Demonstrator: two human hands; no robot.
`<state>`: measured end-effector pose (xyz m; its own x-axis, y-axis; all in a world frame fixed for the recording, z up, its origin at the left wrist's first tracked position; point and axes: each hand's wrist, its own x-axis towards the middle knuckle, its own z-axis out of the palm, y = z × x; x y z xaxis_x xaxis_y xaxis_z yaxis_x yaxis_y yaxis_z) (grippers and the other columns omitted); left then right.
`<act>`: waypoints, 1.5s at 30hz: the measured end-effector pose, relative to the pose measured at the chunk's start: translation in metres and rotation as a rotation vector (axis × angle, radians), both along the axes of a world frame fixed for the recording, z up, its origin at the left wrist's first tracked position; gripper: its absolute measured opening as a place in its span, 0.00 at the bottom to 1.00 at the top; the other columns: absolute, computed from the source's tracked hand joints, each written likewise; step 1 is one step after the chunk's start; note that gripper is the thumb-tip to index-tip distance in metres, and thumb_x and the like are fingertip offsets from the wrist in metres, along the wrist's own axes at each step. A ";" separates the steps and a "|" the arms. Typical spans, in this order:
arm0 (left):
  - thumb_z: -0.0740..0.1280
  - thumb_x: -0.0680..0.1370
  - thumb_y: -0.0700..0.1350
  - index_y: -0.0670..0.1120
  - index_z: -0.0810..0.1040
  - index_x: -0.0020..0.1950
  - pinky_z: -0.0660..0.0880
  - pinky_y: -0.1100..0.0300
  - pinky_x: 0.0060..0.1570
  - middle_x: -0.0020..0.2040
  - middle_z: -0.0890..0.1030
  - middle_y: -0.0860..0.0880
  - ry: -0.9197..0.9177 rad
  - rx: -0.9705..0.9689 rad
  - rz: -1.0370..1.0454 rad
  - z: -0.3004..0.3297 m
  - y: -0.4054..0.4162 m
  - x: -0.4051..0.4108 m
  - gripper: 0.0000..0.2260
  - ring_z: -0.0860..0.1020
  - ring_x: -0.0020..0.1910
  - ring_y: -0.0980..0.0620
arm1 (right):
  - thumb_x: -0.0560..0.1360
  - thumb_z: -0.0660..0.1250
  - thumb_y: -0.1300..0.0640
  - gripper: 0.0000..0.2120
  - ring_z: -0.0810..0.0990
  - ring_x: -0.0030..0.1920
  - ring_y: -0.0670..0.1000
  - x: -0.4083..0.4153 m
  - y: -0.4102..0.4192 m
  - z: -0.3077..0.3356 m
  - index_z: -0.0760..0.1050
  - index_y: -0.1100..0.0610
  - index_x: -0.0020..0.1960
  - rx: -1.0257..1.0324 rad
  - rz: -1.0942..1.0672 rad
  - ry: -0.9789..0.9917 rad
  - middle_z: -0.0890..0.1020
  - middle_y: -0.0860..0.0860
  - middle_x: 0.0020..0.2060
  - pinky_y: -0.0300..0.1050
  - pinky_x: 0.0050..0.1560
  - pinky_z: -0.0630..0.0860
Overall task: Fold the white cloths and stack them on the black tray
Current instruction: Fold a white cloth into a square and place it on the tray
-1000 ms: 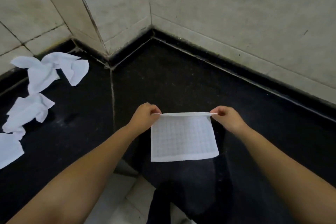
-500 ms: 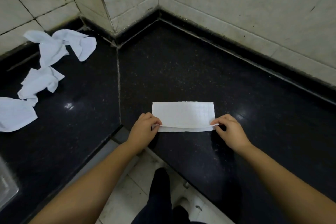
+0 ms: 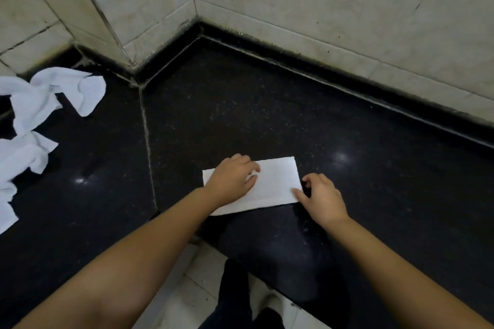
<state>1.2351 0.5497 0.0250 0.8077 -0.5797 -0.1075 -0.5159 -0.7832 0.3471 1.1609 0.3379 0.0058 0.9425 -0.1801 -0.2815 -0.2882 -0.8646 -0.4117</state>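
Note:
A white cloth (image 3: 275, 184), folded into a long strip, lies flat on the black counter (image 3: 240, 115) close to its front edge. My left hand (image 3: 232, 179) rests palm down on the strip's left half, with the fingers spread and nearly straight. My right hand (image 3: 320, 195) is at the strip's right end. Its thumb lies on the near right corner and its curled fingers pinch the right edge. Several crumpled white cloths (image 3: 40, 104) lie on the counter at the far left. No black tray is in view.
Tiled walls (image 3: 320, 8) close off the counter at the back and form a corner. A seam (image 3: 145, 141) runs across the counter left of the strip. Below the front edge are a light tiled floor (image 3: 192, 288) and my dark trouser leg (image 3: 235, 299).
The cloth went from hanging between both hands to lying folded on the counter. My left hand has let go of its corner and moved onto the strip. My right hand stays at the right end.

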 end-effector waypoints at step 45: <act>0.64 0.75 0.37 0.44 0.79 0.57 0.69 0.50 0.58 0.57 0.76 0.44 -0.160 0.086 -0.005 -0.032 0.116 0.012 0.11 0.73 0.59 0.43 | 0.70 0.59 0.48 0.15 0.78 0.40 0.50 -0.005 0.150 -0.031 0.80 0.51 0.50 -0.079 0.612 -0.374 0.77 0.47 0.38 0.42 0.42 0.71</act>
